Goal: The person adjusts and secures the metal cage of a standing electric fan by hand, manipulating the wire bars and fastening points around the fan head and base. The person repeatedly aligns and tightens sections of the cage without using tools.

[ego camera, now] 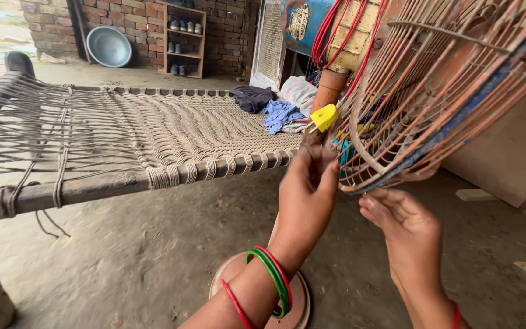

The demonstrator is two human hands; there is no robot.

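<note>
Brick walls back a rope cot on dirt floor; left hand grip pinches a yellow-handled tool.

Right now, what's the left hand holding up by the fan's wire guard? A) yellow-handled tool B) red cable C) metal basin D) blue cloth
A: the left hand grips a yellow-handled tool raised against the rusty wire guard, while the right hand steadies the guard's lower rim.

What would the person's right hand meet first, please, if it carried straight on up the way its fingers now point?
Most likely the rim of the rusty wire fan guard: the right hand sits just beneath its lower edge, fingers angled up towards it. Depth is hard to judge from this single view.
</note>
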